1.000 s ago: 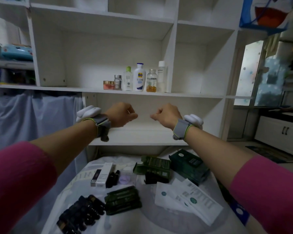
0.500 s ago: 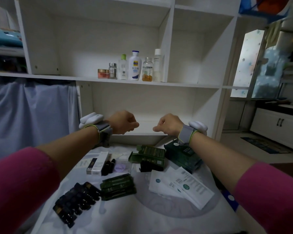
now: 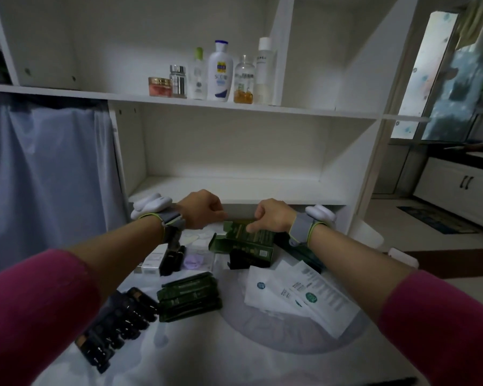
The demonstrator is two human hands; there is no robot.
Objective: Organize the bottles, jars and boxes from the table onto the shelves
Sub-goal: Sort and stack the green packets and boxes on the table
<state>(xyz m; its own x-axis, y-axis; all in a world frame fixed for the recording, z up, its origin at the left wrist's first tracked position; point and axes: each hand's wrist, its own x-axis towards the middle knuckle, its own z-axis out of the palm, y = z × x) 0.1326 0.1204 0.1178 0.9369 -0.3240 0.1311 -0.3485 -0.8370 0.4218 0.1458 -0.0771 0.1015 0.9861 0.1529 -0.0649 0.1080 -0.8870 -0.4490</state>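
Observation:
An open dark green box (image 3: 243,242) lies at the far side of the white-covered table (image 3: 234,355). My right hand (image 3: 272,215) is above it, with its fingers curled down onto the box's top edge. My left hand (image 3: 201,208) hovers at the box's back left corner with its fingers curled; whether it grips the flap is unclear. On the upper shelf (image 3: 304,108) stand a pink jar (image 3: 159,86), a silver-capped jar (image 3: 178,80) and several bottles (image 3: 221,72). Flat green boxes (image 3: 188,298), a row of dark bottles (image 3: 117,321) and a white box (image 3: 151,260) lie on the table.
White sachets (image 3: 299,296) are spread at the right of the table, and a small purple round item (image 3: 191,263) lies near the middle. The lower shelf board (image 3: 234,190) runs just behind my hands. A blue curtain (image 3: 45,168) hangs at the left.
Both hands have dropped from in front of the lower shelf down to the open green box. My view has tilted downward and moved closer to the table.

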